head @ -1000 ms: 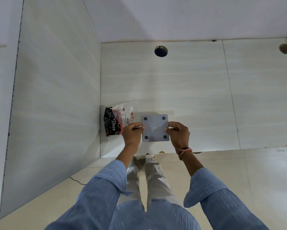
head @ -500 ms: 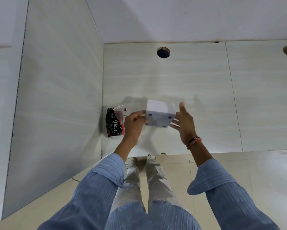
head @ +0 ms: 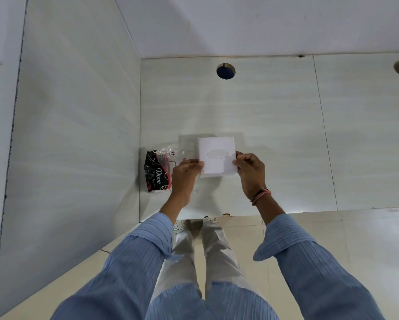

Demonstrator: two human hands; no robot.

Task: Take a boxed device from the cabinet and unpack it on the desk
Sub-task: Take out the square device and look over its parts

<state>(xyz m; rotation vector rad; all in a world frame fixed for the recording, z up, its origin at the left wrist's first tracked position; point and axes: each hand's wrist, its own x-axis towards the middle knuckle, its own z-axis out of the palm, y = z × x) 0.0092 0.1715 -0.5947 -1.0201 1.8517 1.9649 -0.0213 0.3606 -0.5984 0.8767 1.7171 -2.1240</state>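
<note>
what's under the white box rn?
White box is held above the desk by left hand and right hand; only shadowed bare surface shows around it. Directly beneath is hidden.

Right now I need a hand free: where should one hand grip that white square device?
Probably pinch the white square device at its lower right edge from the right, where the right hand already holds. It is flat and thin, so thumb on the face, fingers behind.

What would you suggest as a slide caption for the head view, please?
Both hands, left and right, hold a white square device over the desk, beside a Dove packet.
</note>
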